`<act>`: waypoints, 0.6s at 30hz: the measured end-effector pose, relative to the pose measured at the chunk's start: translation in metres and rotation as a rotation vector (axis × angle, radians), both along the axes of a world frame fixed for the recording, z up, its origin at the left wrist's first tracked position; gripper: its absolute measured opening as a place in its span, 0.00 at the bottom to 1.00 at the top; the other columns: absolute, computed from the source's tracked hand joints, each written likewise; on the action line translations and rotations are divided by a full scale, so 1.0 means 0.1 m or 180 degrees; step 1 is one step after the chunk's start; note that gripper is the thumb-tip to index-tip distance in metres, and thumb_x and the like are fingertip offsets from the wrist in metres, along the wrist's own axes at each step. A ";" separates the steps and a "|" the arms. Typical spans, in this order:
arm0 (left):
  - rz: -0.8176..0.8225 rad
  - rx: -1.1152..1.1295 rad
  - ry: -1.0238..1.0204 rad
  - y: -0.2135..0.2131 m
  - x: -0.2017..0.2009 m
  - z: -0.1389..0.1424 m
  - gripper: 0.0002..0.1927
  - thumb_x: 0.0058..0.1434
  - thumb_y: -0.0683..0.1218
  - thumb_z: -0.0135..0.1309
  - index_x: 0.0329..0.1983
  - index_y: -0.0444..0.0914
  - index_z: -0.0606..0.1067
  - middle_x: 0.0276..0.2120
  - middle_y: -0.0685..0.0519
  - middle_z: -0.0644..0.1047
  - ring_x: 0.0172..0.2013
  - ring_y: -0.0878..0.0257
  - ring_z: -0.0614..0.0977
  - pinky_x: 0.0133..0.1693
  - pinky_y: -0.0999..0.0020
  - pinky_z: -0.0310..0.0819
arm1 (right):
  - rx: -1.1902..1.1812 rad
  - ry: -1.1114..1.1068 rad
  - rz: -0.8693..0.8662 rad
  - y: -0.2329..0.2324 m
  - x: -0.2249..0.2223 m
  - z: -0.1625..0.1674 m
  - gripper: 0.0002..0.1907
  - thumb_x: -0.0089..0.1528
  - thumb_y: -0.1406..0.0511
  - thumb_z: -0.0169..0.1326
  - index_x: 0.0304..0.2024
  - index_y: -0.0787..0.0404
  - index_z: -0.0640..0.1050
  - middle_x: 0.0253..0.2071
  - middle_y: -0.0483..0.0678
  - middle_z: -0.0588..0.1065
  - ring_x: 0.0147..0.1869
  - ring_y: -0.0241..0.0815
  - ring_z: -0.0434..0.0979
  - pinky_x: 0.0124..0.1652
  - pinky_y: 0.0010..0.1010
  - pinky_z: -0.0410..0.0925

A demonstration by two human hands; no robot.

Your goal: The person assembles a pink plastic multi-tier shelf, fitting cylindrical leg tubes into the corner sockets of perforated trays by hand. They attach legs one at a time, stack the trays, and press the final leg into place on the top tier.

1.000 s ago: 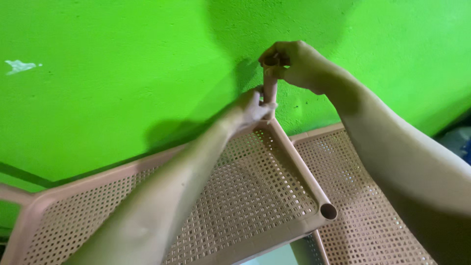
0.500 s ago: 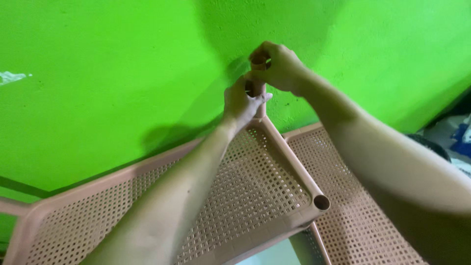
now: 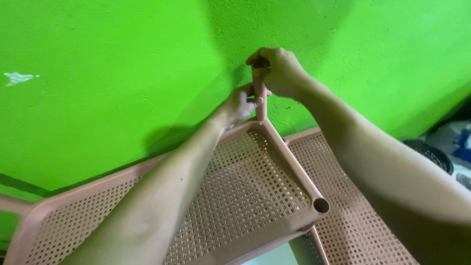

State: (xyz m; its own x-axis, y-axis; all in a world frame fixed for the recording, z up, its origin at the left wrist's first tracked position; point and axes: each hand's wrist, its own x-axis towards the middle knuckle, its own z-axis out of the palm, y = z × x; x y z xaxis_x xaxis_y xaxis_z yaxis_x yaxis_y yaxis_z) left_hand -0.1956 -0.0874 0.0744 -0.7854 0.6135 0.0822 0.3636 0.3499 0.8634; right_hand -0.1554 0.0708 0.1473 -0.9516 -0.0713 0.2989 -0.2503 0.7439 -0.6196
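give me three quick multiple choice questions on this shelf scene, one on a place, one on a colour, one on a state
1. Where is the right hand?
A. on top of the upright pink tube
B. on the floor
C. on the black basket

2. What colour is the wall?
A. white
B. bright green
C. blue

3. How is the corner socket of the perforated shelf?
A. plugged
B. open and empty
C. taped over

Key: 1 A, its fingers cap the tube's top; 2 B, green fills the background; 3 B, a dark hole shows.

Both arms extended forward; left hand (image 3: 241,104) and right hand (image 3: 277,71) fingers curled closed.
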 end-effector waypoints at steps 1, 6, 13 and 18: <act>0.0088 -0.0001 -0.0029 0.00 -0.01 -0.01 0.17 0.68 0.43 0.48 0.60 0.38 0.73 0.56 0.46 0.77 0.56 0.55 0.79 0.60 0.60 0.72 | 0.0018 0.0294 0.0065 -0.01 -0.01 -0.03 0.17 0.61 0.72 0.54 0.53 0.60 0.80 0.47 0.52 0.81 0.49 0.44 0.82 0.49 0.36 0.76; 0.0409 -0.0081 -0.0289 0.13 0.07 -0.23 0.15 0.66 0.46 0.54 0.52 0.36 0.68 0.37 0.41 0.79 0.37 0.53 0.81 0.45 0.57 0.81 | -0.0040 0.0953 -0.0141 -0.04 0.00 -0.19 0.19 0.60 0.62 0.68 0.45 0.69 0.76 0.45 0.56 0.77 0.46 0.45 0.80 0.48 0.35 0.74; 0.1399 0.0741 0.1671 0.29 0.21 -0.42 0.18 0.56 0.51 0.66 0.33 0.34 0.73 0.25 0.49 0.79 0.26 0.58 0.79 0.32 0.60 0.75 | -0.0817 0.0407 -0.0664 -0.17 -0.07 -0.33 0.22 0.58 0.57 0.66 0.45 0.65 0.74 0.47 0.53 0.77 0.48 0.40 0.80 0.50 0.27 0.77; 0.1081 0.0327 0.0887 0.17 0.19 -0.40 0.13 0.62 0.51 0.62 0.33 0.36 0.78 0.23 0.50 0.83 0.23 0.62 0.83 0.34 0.63 0.80 | -0.0555 0.0218 0.0010 -0.03 -0.03 -0.25 0.24 0.62 0.60 0.63 0.55 0.65 0.73 0.52 0.54 0.78 0.56 0.45 0.79 0.57 0.34 0.72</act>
